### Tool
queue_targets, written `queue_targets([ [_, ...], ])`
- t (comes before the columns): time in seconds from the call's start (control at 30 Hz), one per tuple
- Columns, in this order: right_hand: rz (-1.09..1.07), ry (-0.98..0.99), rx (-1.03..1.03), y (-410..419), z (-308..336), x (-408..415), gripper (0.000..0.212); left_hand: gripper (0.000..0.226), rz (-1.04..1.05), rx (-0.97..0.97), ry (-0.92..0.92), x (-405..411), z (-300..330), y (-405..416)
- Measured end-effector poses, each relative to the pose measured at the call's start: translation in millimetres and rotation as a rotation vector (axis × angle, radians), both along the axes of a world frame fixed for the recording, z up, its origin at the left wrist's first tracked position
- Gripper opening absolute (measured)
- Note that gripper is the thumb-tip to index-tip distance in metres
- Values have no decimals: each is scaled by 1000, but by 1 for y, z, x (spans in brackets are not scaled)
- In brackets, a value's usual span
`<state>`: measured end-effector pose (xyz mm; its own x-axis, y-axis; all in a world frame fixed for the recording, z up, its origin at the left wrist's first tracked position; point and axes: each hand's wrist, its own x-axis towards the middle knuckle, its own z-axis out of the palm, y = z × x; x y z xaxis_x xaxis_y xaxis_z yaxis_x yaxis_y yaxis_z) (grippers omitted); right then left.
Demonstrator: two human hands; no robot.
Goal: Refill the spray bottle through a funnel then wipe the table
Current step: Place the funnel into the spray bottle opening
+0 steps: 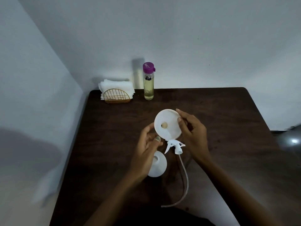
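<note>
Right hand (192, 132) pinched the white funnel (167, 123) by its rim, held above the worktop (228, 111); left hand (147, 150) relaxed beside it. Spray bottle (158, 167) stood uncapped below: best seat the spout squarely in its neck.

2 bare forearms, no sleeves visible; left hand (147, 150) thumbnail shows worn greenish polish.

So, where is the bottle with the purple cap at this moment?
In the head view, the clear bottle with the purple cap stands upright at the far edge of the dark wooden table, left of centre, just right of the gold wire napkin holder.
</note>
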<state>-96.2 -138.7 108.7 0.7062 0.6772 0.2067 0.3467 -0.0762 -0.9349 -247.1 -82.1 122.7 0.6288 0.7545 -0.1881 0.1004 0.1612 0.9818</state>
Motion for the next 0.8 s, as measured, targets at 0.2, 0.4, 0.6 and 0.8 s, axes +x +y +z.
queue_targets([
  [0.2, 69, 16, -12, -21, 5, -19, 28, 33, 78, 35, 177, -34, -26, -25],
  [0.4, 148, 25, -51, -25, 4, -37, 28, 29, 35, 49, 301, -41, -36, -30],
  [0.6, 162, -33, -86, -25, 1, -45, 29, 31, 71, 114, 310, -42, -44, -32],
  [0.8, 171, -96, -93, -27, -5, -46, 27, 32, 81, 146, 363, -43, -53, -35],
])
